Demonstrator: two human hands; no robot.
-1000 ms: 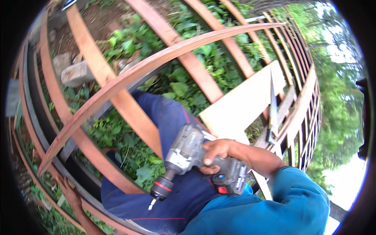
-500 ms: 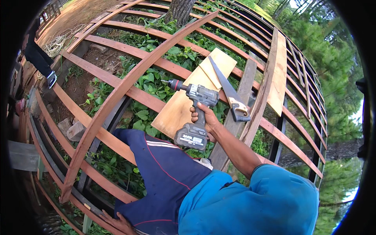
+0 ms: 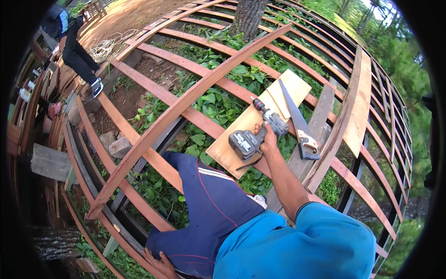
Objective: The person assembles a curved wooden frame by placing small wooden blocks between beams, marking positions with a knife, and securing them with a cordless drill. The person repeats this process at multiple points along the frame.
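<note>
My right hand (image 3: 268, 141) is closed around the grip of a grey cordless drill (image 3: 276, 123). The drill lies tilted over a pale board (image 3: 222, 149), its chuck toward the far side and its battery toward the left; whether it touches the board I cannot tell. Just to the right rests a handsaw (image 3: 297, 118) with a black and tan handle. At the lower left my left hand (image 3: 160, 264) lies with fingers apart on a reddish wooden beam (image 3: 134, 255), beside my leg in dark blue trousers.
Reddish slats (image 3: 204, 122) form an open frame over green plants, with gaps between them. A long loose plank (image 3: 186, 114) crosses them diagonally. A tree trunk (image 3: 250, 18) stands at the far side. Another person (image 3: 76, 51) is at the upper left, near coiled rope (image 3: 103, 49).
The drill has turned and come down toward the board, its battery swinging left, still in my right hand. The view has shifted, showing more of the other person. My left hand stays on the beam.
</note>
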